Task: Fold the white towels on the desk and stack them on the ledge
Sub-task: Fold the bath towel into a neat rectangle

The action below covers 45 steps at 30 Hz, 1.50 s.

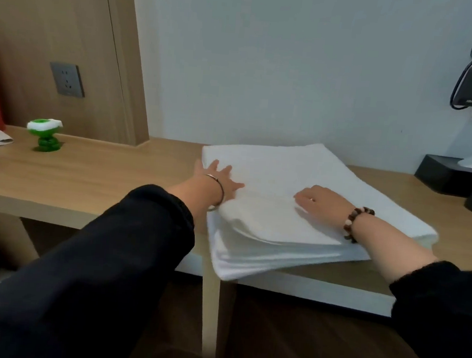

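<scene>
The wooden desk [102,179] bore folded white towels [272,164] overhanging its near edge, a green toy [44,135] at left, black boxes [444,174] at right.

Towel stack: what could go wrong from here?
1. The towel stack has its near corner hanging past the desk edge; a pull toward the person could drag it off.
2. Its front layers lie uneven, so lifting may let them splay.
3. The left hand and right hand only rest on top; nothing grips the lower layers.
</scene>
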### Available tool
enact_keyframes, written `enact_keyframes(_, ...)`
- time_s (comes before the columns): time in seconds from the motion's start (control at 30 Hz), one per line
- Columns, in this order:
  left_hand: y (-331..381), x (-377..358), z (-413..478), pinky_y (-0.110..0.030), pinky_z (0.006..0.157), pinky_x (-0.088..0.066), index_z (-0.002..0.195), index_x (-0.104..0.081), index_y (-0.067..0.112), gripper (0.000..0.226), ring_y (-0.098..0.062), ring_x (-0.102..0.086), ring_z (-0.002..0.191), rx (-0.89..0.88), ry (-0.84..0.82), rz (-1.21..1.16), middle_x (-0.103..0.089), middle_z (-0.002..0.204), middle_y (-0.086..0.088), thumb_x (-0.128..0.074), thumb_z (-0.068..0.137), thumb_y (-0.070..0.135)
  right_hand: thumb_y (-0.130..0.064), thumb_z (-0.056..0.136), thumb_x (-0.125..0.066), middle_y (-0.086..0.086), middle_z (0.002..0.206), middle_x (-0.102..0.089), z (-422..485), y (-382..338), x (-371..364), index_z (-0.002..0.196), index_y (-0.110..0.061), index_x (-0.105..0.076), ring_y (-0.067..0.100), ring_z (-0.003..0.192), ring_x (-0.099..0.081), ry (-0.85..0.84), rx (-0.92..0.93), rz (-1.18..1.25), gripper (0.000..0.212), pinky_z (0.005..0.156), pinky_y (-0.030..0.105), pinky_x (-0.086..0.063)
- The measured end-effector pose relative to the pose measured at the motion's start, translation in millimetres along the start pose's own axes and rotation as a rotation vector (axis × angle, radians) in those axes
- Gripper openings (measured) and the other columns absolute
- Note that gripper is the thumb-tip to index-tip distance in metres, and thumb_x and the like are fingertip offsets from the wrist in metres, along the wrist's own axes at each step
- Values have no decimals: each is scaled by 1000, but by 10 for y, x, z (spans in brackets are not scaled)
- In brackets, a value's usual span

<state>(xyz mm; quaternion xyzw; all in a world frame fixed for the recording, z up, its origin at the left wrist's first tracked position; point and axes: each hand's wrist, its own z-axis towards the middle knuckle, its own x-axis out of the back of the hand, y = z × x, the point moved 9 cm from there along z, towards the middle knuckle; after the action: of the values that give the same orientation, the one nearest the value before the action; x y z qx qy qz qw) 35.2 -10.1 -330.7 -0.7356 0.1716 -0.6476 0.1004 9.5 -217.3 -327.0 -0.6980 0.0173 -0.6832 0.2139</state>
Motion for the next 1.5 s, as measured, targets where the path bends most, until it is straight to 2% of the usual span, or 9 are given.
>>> enact_keyframes(0.1,-244,16,60,-65,109,-6,146,-15,46,47,-33,-4,145,108,-42,19,-6,159,0,-26,100,42,-34,102,-27,2,154,-28,-180,-147,-247,147,-23,-31,19,141,-25,36,127,-127,47,114,35,-15)
enact_keyframes(0.23,41,108,10,-52,113,-17,147,-26,24,48,-35,-19,141,-19,-75,-158,-18,156,-11,-36,100,26,-33,102,-19,-4,159,-12,-40,-134,-298,150,-31,-17,14,145,-11,35,65,-181,49,116,39,-4)
enact_keyframes(0.33,372,126,-149,-40,115,-13,150,-19,20,52,-27,-16,144,-177,-47,-334,-14,158,-8,-31,102,36,-33,101,-16,-4,159,-9,158,-142,-294,151,-31,-13,14,145,-9,11,50,-208,50,117,40,-2)
enact_keyframes(0.6,364,-102,-582,-41,118,-10,150,-14,32,56,-18,-10,146,-255,329,-335,-13,159,6,-20,98,53,-42,101,-24,-3,156,-24,139,-249,-187,148,-26,-29,16,143,-20,91,128,-97,50,115,32,-13)
enact_keyframes(0.73,264,-67,-717,-29,112,-21,143,-34,38,55,-9,-21,142,-266,435,-462,-30,152,14,-44,92,55,-61,92,-36,-11,156,-21,-199,-228,-288,147,-38,-24,11,143,-16,4,220,-109,61,113,28,-12)
enact_keyframes(0.9,87,88,-888,-22,93,-40,117,-66,31,27,-4,-49,123,-231,594,-594,-59,128,15,-57,92,36,-42,98,-42,-12,151,-32,-341,-142,-204,142,-36,-37,9,140,-26,51,204,-53,45,114,28,-19)
enact_keyframes(1.1,117,275,-952,-32,76,-44,97,-73,16,18,-17,-54,103,-208,659,-500,-67,104,5,-57,92,23,-35,100,-41,-9,147,-41,-320,-159,-155,135,-30,-50,11,138,-32,70,173,61,37,111,25,-21)
enact_keyframes(1.37,168,132,-944,-31,78,-44,100,-72,20,20,-14,-55,104,-170,576,-518,-64,110,9,-54,93,26,-23,100,-45,2,136,-54,-301,-224,42,127,-16,-60,17,129,-45,142,163,102,32,102,20,-28)
enact_keyframes(1.5,195,111,-993,-28,76,-43,105,-71,20,25,-14,-55,105,-214,609,-459,-63,112,8,-48,96,25,-6,98,-42,-6,146,-43,-455,-232,-113,139,-25,-47,15,135,-38,175,204,-263,46,109,28,-30)
